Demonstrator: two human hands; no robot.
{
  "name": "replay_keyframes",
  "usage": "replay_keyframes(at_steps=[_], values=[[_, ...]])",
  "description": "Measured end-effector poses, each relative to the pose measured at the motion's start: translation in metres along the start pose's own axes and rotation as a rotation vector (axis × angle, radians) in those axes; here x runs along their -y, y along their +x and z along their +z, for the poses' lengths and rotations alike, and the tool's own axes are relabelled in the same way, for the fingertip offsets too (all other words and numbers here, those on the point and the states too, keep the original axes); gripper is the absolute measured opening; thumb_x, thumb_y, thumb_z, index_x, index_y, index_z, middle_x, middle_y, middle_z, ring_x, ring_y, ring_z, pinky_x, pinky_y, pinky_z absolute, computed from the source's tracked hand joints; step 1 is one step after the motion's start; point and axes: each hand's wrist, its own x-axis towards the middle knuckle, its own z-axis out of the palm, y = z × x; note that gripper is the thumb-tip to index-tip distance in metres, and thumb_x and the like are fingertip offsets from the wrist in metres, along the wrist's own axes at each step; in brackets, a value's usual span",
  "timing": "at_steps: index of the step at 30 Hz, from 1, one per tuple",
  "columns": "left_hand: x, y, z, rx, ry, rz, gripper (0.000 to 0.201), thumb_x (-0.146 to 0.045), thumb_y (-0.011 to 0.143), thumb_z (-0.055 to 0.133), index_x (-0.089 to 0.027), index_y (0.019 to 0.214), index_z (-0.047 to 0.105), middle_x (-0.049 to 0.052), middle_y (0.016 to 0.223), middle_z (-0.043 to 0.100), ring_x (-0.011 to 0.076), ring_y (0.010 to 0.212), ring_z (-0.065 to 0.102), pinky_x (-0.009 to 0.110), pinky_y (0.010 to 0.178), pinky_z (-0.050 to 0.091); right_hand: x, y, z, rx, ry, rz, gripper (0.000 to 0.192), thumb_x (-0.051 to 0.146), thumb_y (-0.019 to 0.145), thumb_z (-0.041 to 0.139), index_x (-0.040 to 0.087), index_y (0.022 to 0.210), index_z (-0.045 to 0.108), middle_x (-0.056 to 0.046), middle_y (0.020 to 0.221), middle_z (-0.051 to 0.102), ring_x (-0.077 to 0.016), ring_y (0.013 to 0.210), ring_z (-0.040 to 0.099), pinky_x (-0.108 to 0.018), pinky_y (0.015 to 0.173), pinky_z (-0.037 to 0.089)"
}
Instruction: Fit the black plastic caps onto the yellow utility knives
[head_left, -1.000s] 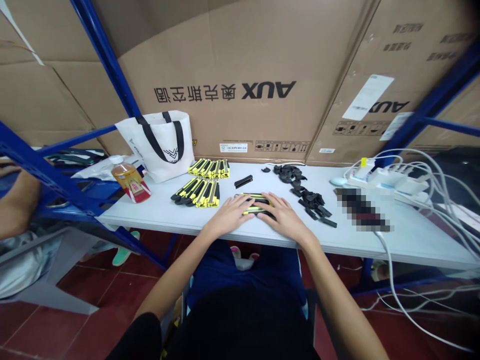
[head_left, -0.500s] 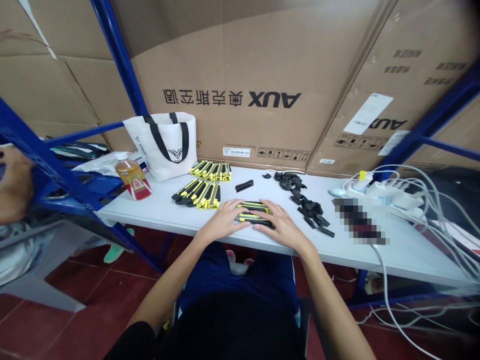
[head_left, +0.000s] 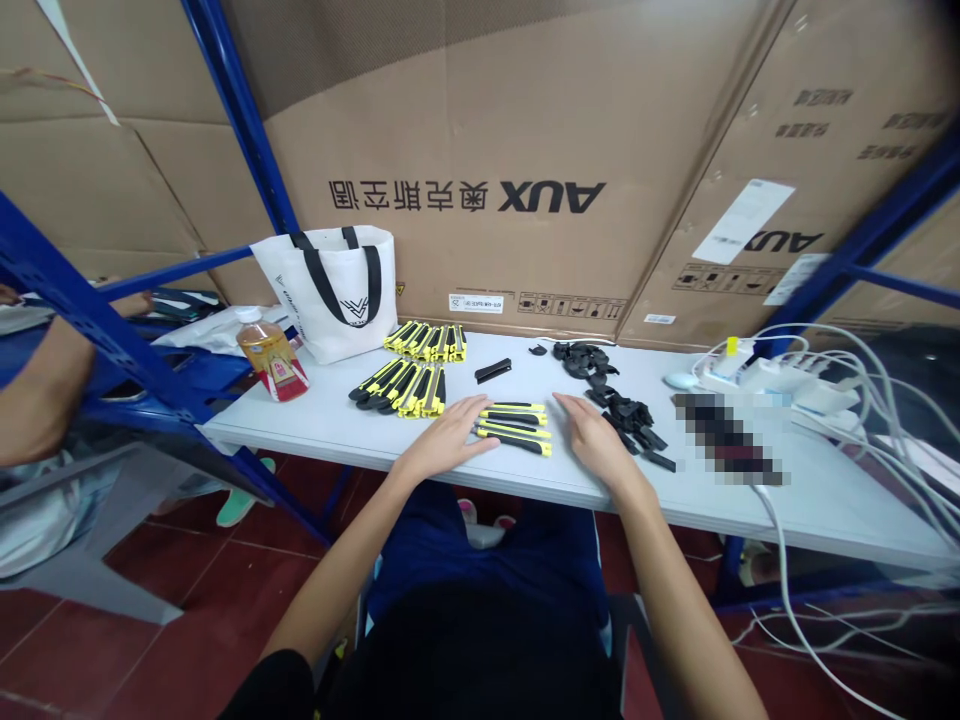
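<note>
Several black-and-yellow utility knives (head_left: 517,425) lie side by side near the front edge of the white table (head_left: 825,490). My left hand (head_left: 448,438) rests flat on the table, fingers apart, its fingertips touching the left ends of these knives. My right hand (head_left: 592,432) lies flat just right of the knives, holding nothing. Two more bunches of the same knives lie further back: one (head_left: 401,386) to the left, another (head_left: 427,340) behind it.
A pile of small black parts (head_left: 611,395) lies right of my right hand, one black part (head_left: 493,370) behind the knives. A white tote bag (head_left: 334,290) and a bottle (head_left: 270,355) stand at left, a power strip with cables (head_left: 780,380) at right. Cardboard boxes (head_left: 480,160) wall the back. Another person's arm (head_left: 37,400) is far left.
Both hands covered the knives a second ago. My right hand has slid off to the right, and the knives now lie uncovered in a neat row.
</note>
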Motion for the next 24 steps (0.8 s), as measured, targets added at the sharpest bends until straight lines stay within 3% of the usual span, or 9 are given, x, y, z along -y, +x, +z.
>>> replay_keyframes(at_steps=[5, 20, 24], values=[[-0.0027, 0.0012, 0.0007, 0.018, 0.036, 0.004, 0.061, -0.061, 0.107, 0.051, -0.026, 0.157, 0.052, 0.012, 0.17, 0.046, 0.0302, 0.158, 0.042, 0.048, 0.132, 0.029, -0.0025, -0.0016, 0.01, 0.033, -0.126, -0.039, 0.052, 0.017, 0.101, 0.039, 0.02, 0.146, 0.066, -0.015, 0.151, 0.065, -0.0305, 0.143, 0.059, -0.051, 0.123, 0.048], [-0.0037, 0.0022, 0.0049, -0.02, 0.038, -0.001, 0.059, -0.059, 0.106, 0.055, -0.028, 0.156, 0.051, 0.011, 0.168, 0.048, 0.0294, 0.156, 0.045, 0.045, 0.131, 0.031, 0.0015, -0.0014, 0.0101, 0.011, -0.141, -0.055, 0.051, 0.022, 0.105, 0.036, 0.019, 0.145, 0.067, -0.016, 0.148, 0.067, -0.0332, 0.138, 0.063, -0.054, 0.12, 0.05], [-0.0047, 0.0002, 0.0043, -0.036, 0.043, 0.03, 0.046, -0.055, 0.106, 0.056, -0.027, 0.143, 0.06, 0.01, 0.165, 0.051, 0.0299, 0.152, 0.049, 0.045, 0.129, 0.034, 0.002, -0.0006, 0.0095, 0.019, -0.149, -0.053, 0.05, 0.024, 0.106, 0.036, 0.016, 0.143, 0.068, -0.018, 0.148, 0.067, -0.0332, 0.137, 0.063, -0.052, 0.119, 0.05]])
